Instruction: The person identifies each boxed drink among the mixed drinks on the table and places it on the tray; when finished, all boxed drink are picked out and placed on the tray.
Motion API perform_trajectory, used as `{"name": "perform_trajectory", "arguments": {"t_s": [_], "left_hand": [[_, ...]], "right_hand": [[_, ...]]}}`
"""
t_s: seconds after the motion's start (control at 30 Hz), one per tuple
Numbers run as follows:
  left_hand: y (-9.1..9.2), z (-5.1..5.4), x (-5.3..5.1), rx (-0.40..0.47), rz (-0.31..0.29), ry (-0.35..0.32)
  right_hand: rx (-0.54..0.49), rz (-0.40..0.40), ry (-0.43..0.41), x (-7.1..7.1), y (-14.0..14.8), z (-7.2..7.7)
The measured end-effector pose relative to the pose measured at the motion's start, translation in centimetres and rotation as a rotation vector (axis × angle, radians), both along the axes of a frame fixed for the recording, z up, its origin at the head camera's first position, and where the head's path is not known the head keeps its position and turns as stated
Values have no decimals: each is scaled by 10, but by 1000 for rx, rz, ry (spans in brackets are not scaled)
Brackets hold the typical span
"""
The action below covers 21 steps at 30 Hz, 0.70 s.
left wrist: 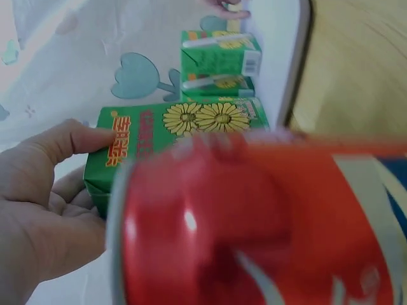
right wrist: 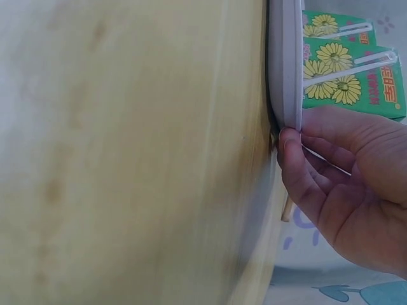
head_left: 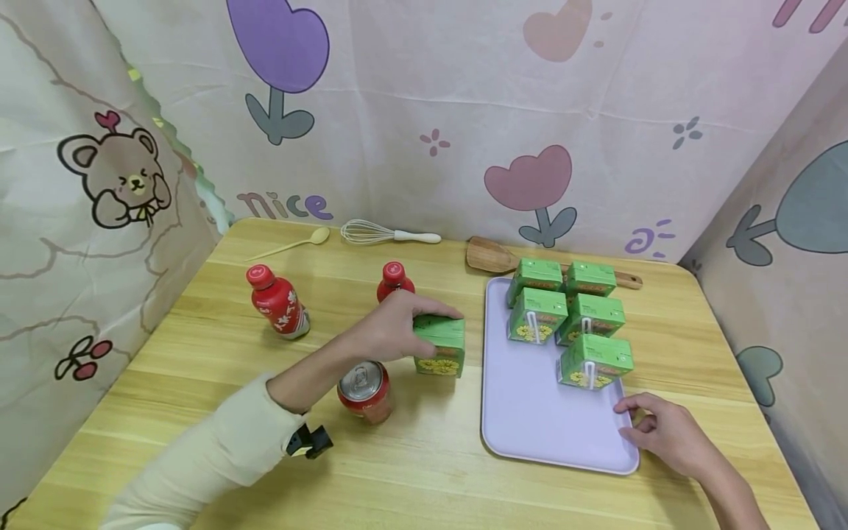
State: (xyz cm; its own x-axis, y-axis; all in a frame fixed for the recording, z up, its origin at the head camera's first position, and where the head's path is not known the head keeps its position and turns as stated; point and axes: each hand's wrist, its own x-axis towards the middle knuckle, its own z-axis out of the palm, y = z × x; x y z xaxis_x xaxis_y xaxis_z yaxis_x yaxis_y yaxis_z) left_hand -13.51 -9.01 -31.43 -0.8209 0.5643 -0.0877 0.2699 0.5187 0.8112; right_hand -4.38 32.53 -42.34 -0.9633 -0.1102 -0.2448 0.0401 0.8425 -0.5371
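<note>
My left hand (head_left: 396,327) grips a green drink carton (head_left: 442,346) with yellow flowers, left of the lavender tray (head_left: 530,419). In the left wrist view its thumb lies on the carton (left wrist: 184,124), and a red soda can (left wrist: 254,210) fills the foreground. That can (head_left: 366,390) stands just below the left wrist in the head view. Several matching cartons (head_left: 538,315) stand upright on the tray in two columns, straws on their visible fronts. My right hand (head_left: 669,430) pinches the tray's right rim; the right wrist view shows thumb and fingers at the rim (right wrist: 289,95).
A red bottle (head_left: 280,303) stands at the left, and another red bottle (head_left: 394,280) is partly hidden behind my left hand. Along the back lie a yellow spoon (head_left: 298,241), a whisk (head_left: 391,234) and a wooden spatula (head_left: 490,255). Printed curtains (head_left: 411,169) enclose the table.
</note>
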Motion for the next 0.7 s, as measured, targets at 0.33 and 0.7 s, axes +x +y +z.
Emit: {"name": "perform_trajectory", "arguments": {"t_s": [0.33,0.7], "left_hand": [[30,7,17,53,51,10],[57,6,30,59,23,-43]], "right_hand": [[-6,-5,-5,0,0,-1],[-3,-4,-15,-1,1,0]]}}
